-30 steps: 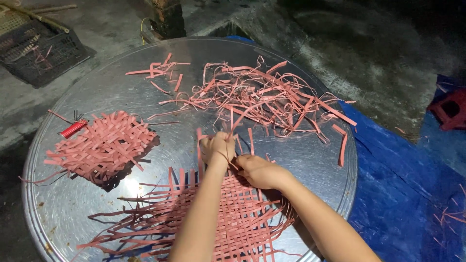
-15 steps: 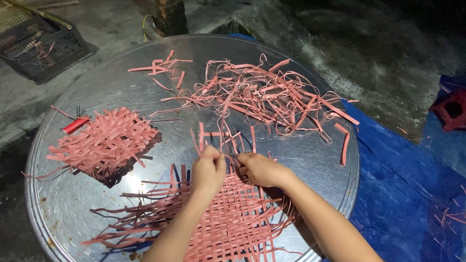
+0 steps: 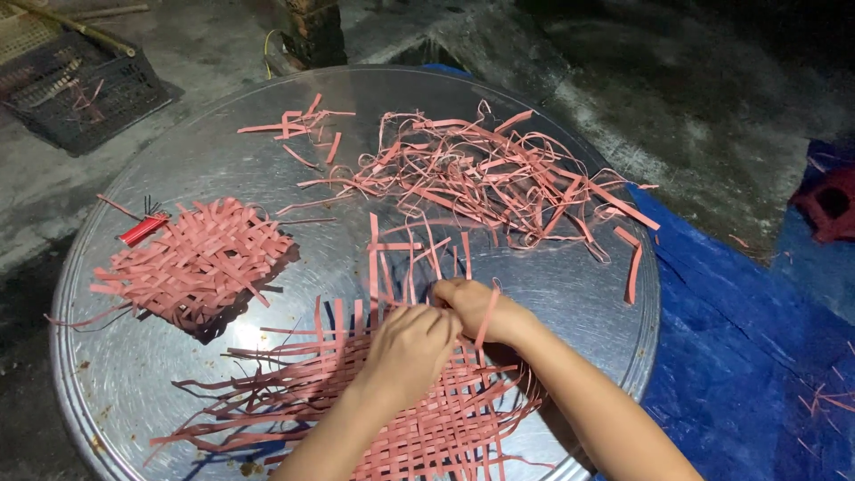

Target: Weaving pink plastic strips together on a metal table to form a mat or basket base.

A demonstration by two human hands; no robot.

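A half-woven mat of pink strips lies at the near edge of a big round metal tray. My left hand rests on the mat's far edge with fingers curled over upright strip ends. My right hand sits beside it, touching it, and pinches a pink strip that bends down over its knuckles. Several loose strip ends stick up just beyond both hands.
A finished small woven pink mat lies at the tray's left, with a red-handled tool at its far corner. A tangle of loose pink strips covers the far side. A black crate stands far left; blue tarp lies right.
My left hand has come down from the raised strips onto the mat's edge, next to my right hand. The right hand has stayed in about the same place.
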